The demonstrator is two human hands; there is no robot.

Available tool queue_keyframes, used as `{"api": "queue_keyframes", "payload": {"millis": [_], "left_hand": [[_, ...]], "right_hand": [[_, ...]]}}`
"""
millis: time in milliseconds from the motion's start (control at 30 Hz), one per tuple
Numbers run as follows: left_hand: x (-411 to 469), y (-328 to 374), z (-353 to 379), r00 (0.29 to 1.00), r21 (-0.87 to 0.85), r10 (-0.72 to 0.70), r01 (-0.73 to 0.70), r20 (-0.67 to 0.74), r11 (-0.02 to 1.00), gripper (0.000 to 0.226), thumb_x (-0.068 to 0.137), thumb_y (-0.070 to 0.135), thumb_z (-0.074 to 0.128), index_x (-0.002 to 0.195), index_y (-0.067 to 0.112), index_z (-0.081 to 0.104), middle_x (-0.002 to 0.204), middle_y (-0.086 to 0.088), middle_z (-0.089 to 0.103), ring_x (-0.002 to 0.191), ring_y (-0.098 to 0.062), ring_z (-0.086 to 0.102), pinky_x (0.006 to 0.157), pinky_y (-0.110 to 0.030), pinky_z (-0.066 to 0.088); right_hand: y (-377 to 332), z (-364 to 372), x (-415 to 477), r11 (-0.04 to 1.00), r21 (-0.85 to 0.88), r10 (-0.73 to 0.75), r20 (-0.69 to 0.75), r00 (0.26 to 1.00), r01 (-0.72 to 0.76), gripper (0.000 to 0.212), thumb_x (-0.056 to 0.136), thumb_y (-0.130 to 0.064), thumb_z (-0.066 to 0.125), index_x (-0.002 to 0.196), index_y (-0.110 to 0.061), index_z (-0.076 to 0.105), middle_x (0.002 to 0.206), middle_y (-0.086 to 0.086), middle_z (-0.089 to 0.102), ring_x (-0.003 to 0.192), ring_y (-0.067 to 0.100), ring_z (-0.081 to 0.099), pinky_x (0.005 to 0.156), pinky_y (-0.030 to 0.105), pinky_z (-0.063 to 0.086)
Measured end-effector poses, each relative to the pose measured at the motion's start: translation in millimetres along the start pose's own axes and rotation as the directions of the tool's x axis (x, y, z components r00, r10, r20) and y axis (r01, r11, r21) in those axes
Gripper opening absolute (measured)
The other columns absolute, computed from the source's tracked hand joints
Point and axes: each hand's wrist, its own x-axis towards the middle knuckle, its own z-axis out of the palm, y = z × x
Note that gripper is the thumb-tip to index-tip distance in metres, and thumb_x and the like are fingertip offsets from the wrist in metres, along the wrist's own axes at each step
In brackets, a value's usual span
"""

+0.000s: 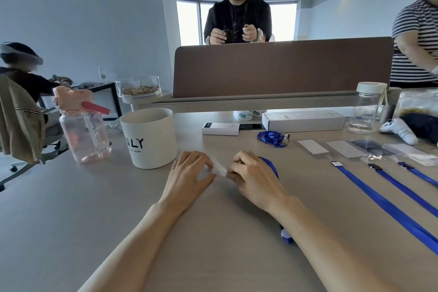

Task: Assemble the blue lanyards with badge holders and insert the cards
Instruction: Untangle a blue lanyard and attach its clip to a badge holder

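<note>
Left hand (189,173): palm down, low over the table (94,208), fingers loosely bent and only narrowly spread. Thumb and forefinger tips come together on the left edge of a clear badge holder (219,168). The holder is motion-blurred, so its detail is unreadable.

Right hand (251,176): fingers curled in tight, pinching the right end of the same badge holder. The holder bridges the small gap between the two hands. I cannot tell whether a card is inside.

A blue lanyard (270,166) shows just behind the right-hand knuckles and passes under that hand. Its blue-and-white end piece (285,236) pokes out beside the right forearm, nearer the body.

Around the hands:
- Just beyond the left hand, a white cup (149,137) with black lettering. Further left of it, a pink water bottle (83,130).
- Beyond the right hand, a coiled lanyard (272,137).
- To the right of the right hand and well apart from it, three flat lanyards (379,199) lie side by side, clips pointing away. Past their clips is a row of clear holders (312,146) lying flat, some with white inserts.
- Far side of the table: a small white box (220,128), a long white box (303,121), a clear bottle (366,109), then a brown divider (282,69).

Nothing lies between the two hands and the badge holder. The white cup stands close to the left fingertips but does not touch them.
</note>
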Motion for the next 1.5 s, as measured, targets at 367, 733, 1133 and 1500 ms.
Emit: {"api": "queue_keyframes", "payload": {"millis": [367,733,1133,1500], "left_hand": [[1.4,2.6,2.4,0.984,-0.024,0.166,-0.164,0.072,0.986,0.022,0.083,0.051,0.054,0.082,0.033,0.065,0.083,0.016,0.060,0.083,-0.004,0.045,0.072,-0.024,0.041],[2.6,18.1,-3.2,0.866,-0.287,-0.166,0.329,0.472,0.899,0.078,0.066,0.025,0.051,0.142,0.031,0.038,0.130,0.015,0.048,0.131,-0.006,0.031,0.100,-0.020,0.025],[7.2,43.0,-10.1,0.867,-0.534,-0.170,0.432,0.469,0.727,0.007,0.089,0.013,0.064,0.088,0.019,0.068,0.077,0.004,0.065,0.070,-0.002,0.058,0.074,-0.020,0.047],[11.6,17.6,-22.0,0.693,-0.640,-0.661,0.652,0.286,0.406,0.036,0.097,0.008,0.029,0.103,0.023,0.062,0.073,-0.001,0.060,0.065,-0.023,0.047,0.052,-0.029,0.037]], "right_hand": [[0.8,0.9,-0.5,0.984,-0.116,0.125,-0.087,0.988,-0.134,0.018,0.088,-0.023,0.066,0.073,-0.015,0.072,0.067,-0.003,0.059,0.073,0.019,0.051,0.065,0.031,0.031],[-21.2,-18.9,5.9,0.715,0.622,0.450,-0.061,0.891,-0.318,0.017,0.097,-0.027,0.058,0.088,-0.016,0.068,0.069,-0.009,0.066,0.065,0.002,0.062,0.061,0.012,0.043],[-23.1,-30.3,16.1,0.079,0.932,0.730,0.188,0.657,-0.354,0.016,0.100,-0.021,0.053,0.093,-0.011,0.064,0.087,-0.001,0.075,0.060,0.005,0.053,0.053,0.019,0.039],[-10.7,-23.3,5.0,0.491,0.568,0.568,0.366,0.737,-0.660,0.023,0.101,-0.033,0.045,0.095,-0.024,0.065,0.069,-0.005,0.052,0.065,0.012,0.048,0.061,0.025,0.035]]}}
